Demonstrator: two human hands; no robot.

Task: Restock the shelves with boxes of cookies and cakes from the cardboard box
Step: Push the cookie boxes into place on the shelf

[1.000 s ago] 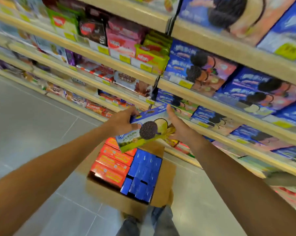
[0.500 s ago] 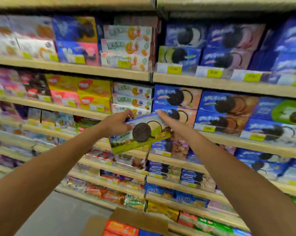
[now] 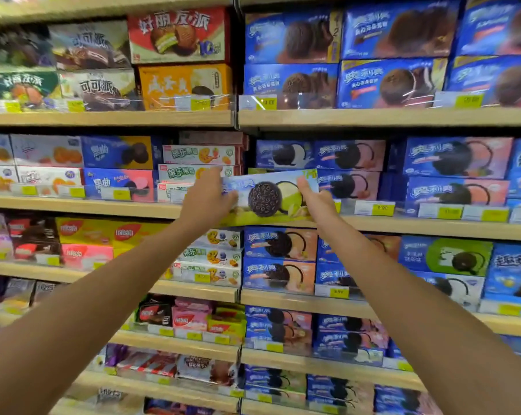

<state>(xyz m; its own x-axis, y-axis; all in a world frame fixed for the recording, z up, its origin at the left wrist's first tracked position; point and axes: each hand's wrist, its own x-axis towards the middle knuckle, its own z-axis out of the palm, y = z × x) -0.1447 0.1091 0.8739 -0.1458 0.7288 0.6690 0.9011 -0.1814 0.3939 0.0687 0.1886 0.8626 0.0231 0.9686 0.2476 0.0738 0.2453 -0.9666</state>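
Note:
A long blue-and-green cookie box (image 3: pixel 269 197) with a dark sandwich cookie printed on it is held up in front of the wooden shelf (image 3: pixel 403 227), slightly tilted. My left hand (image 3: pixel 208 202) grips its left end with the fingers curled over the top edge. Its right end is gripped by my right hand (image 3: pixel 316 199), thumb up along the front. The box covers the lower left slot of that shelf bay, under a blue cookie box (image 3: pixel 284 154). The cardboard box is out of view.
Shelves full of cookie and cake boxes fill the view: blue boxes (image 3: pixel 457 157) on the right, green-lettered white boxes (image 3: pixel 199 155) just left of my hands, red and orange cake boxes (image 3: pixel 178 34) above. Yellow price tags (image 3: pixel 382 209) line the shelf edges.
The view has swung up from the floor and cardboard box to the shelves. Both hands have raised the cookie box and carried it forward to the shelf front.

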